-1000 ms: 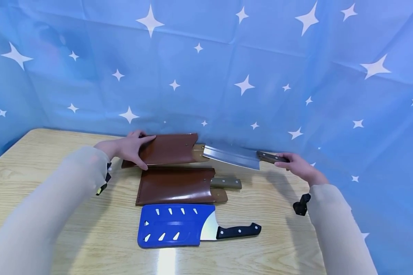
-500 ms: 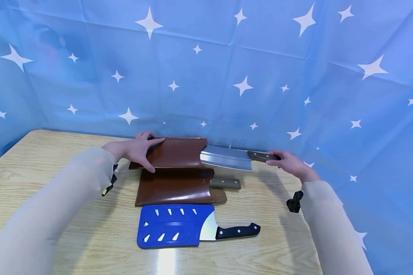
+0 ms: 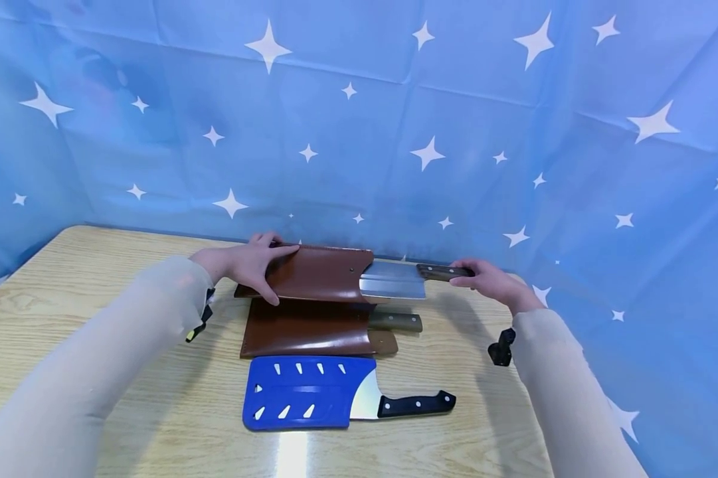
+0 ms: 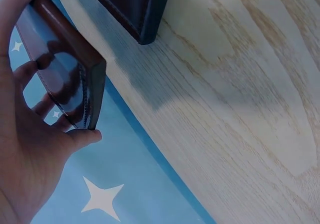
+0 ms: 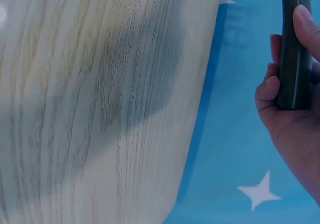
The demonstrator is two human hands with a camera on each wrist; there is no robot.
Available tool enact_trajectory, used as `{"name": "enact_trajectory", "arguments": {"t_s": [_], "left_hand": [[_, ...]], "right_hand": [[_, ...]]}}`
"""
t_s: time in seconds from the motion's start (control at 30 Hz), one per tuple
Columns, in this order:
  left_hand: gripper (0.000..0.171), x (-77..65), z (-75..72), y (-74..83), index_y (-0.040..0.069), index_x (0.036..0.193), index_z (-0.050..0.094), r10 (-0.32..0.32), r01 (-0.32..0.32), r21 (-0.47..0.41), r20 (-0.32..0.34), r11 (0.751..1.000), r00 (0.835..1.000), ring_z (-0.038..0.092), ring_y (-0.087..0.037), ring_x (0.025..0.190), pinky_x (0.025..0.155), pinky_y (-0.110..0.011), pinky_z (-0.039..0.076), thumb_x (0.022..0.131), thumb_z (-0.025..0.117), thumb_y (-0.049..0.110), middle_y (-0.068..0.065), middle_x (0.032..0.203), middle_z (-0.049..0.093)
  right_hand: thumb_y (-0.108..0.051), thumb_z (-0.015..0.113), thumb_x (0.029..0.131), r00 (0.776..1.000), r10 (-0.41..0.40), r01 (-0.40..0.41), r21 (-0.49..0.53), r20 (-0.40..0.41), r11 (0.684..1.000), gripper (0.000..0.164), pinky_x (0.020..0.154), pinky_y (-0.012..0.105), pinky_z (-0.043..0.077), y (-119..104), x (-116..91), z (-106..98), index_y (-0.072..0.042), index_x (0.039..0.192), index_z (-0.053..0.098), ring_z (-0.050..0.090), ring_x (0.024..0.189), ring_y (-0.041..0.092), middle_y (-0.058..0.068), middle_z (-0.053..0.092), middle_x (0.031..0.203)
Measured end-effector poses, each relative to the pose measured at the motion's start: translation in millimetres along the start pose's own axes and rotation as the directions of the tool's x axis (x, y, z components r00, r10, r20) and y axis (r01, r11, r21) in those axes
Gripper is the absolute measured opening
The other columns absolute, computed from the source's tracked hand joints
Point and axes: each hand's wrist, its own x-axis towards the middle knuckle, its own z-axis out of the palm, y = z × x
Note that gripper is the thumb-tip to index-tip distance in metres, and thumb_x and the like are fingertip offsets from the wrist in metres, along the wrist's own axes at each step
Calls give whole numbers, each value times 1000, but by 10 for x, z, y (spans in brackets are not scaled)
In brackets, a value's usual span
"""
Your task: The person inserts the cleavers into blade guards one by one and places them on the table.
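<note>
My left hand (image 3: 250, 263) grips the closed end of a brown leather knife sheath (image 3: 323, 273), its thumb and fingers spread across the two long edges. In the left wrist view the sheath (image 4: 65, 69) is held up off the table. My right hand (image 3: 487, 282) holds a cleaver by its dark wooden handle (image 3: 439, 272). The blade (image 3: 394, 279) is partly inside the sheath's mouth; its front part is hidden by the leather. In the right wrist view, thumb and fingers wrap round the handle (image 5: 294, 59).
Nearer on the wooden table (image 3: 173, 425) lies a second brown sheath (image 3: 305, 328) with a knife handle (image 3: 394, 321) sticking out. In front of it is a black-handled cleaver (image 3: 415, 404) in a blue blade cover (image 3: 307, 392). A blue star-patterned cloth (image 3: 359, 179) hangs behind.
My right hand has moved left, and the cleaver's blade has gone from the sheath's mouth to partly inside. My left hand and the sheath have shifted a little to the right.
</note>
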Motion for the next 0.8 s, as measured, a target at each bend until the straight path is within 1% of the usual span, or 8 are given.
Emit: {"name": "enact_trajectory", "arguments": {"t_s": [0.1, 0.23, 0.37, 0.57, 0.73, 0.8], "left_hand": [[106, 3, 6, 20, 14, 148, 25, 9, -9, 7, 0, 1000, 1000, 21, -39, 126, 101, -59, 32, 63, 82, 42, -21, 143, 21], [106, 12, 8, 35, 17, 149, 23, 3, -3, 5, 8, 1000, 1000, 20, -38, 128, 101, -59, 31, 64, 82, 42, -19, 144, 20], [107, 16, 12, 29, 16, 149, 23, 6, -6, -4, 11, 1000, 1000, 19, -39, 128, 102, -59, 30, 64, 82, 43, -20, 145, 18], [107, 23, 4, 44, 16, 149, 23, 11, -11, -6, 4, 1000, 1000, 19, -39, 128, 102, -60, 30, 64, 81, 44, -21, 145, 18], [105, 63, -16, 96, 16, 149, 24, 14, -14, -8, 2, 1000, 1000, 17, -40, 129, 102, -61, 29, 64, 81, 43, -21, 146, 17], [105, 78, -21, 120, 17, 149, 23, 4, -4, -10, 7, 1000, 1000, 16, -40, 130, 103, -61, 29, 65, 81, 42, -21, 147, 15]], "right_hand": [[-30, 56, 93, 1000, -8, 8, 5, 8, 1000, 42, 78, 35, 38, -16, 18, 22, -1, 123, 52, 45, 88, 24, 13, 53, 106], [-30, 56, 93, 1000, -15, 15, 5, 8, 1000, 43, 81, 37, 38, -46, 50, 54, -2, 125, 51, 46, 93, 25, 15, 53, 113], [-28, 56, 92, 1000, -17, 16, 25, 11, 1000, 42, 79, 38, 37, -87, 85, 94, -1, 125, 51, 46, 91, 26, 17, 52, 113], [-26, 56, 93, 1000, -22, 22, 33, 16, 999, 41, 82, 39, 37, -143, 121, 121, 0, 125, 51, 46, 92, 24, 17, 52, 116], [-24, 57, 92, 999, -36, 36, 23, 11, 999, 40, 82, 34, 37, -217, 163, 150, -1, 124, 52, 48, 92, 22, 17, 54, 116], [-24, 57, 92, 999, -50, 50, 19, 7, 999, 40, 80, 32, 37, -266, 181, 175, 0, 123, 53, 48, 91, 21, 17, 55, 114]]}}
